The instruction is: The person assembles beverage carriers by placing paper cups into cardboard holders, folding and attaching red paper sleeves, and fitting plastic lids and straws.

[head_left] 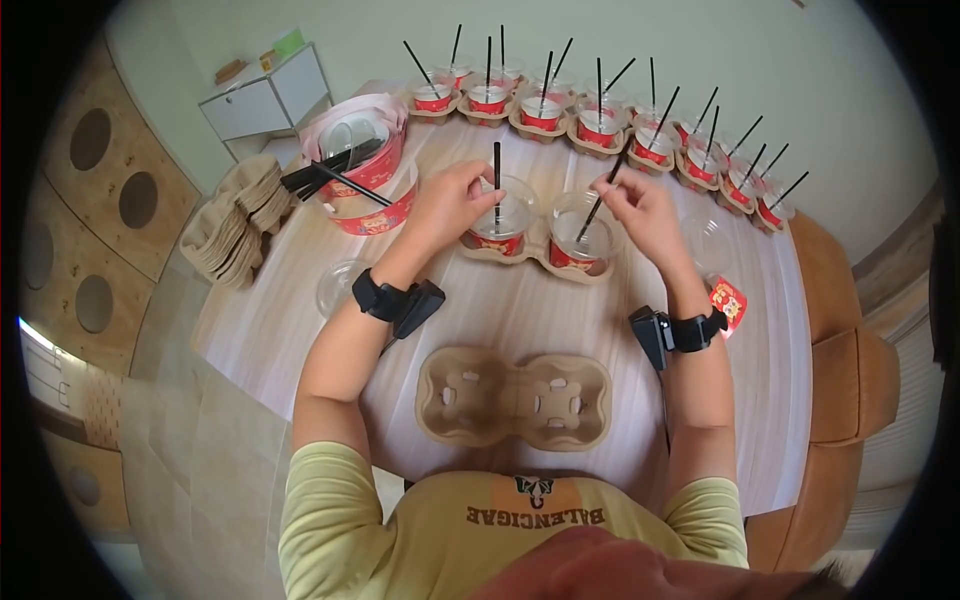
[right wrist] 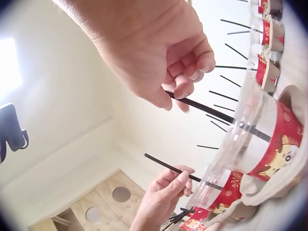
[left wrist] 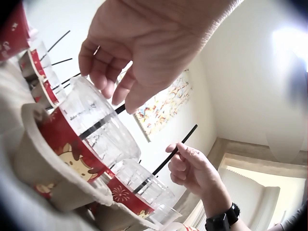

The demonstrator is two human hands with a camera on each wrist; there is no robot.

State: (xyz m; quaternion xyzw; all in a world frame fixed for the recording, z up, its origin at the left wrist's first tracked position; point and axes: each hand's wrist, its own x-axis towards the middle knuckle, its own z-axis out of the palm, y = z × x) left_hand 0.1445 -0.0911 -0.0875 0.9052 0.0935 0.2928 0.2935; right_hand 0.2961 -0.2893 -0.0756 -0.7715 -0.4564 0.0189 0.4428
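Observation:
In the head view, a cardboard cup carrier (head_left: 540,243) holds two clear lidded cups with red printed sleeves. My left hand (head_left: 450,208) pinches a black straw (head_left: 497,160) standing nearly upright in the left cup (head_left: 495,243). Between thumb and fingers, my right hand (head_left: 646,218) pinches another black straw (head_left: 591,216), which leans in the right cup (head_left: 572,261). Both wrist views show the lower ends of these straws inside the cups. A second cardboard carrier (head_left: 514,395) with bare compartments lies nearer my body.
Several cups with straws (head_left: 597,124) line the table's far edge in carriers. At left are stacked carriers (head_left: 222,240) and red tubs (head_left: 372,213) with black straws (head_left: 340,170) on top. Clear lids (head_left: 340,285) and a red printed piece (head_left: 728,305) lie on the table.

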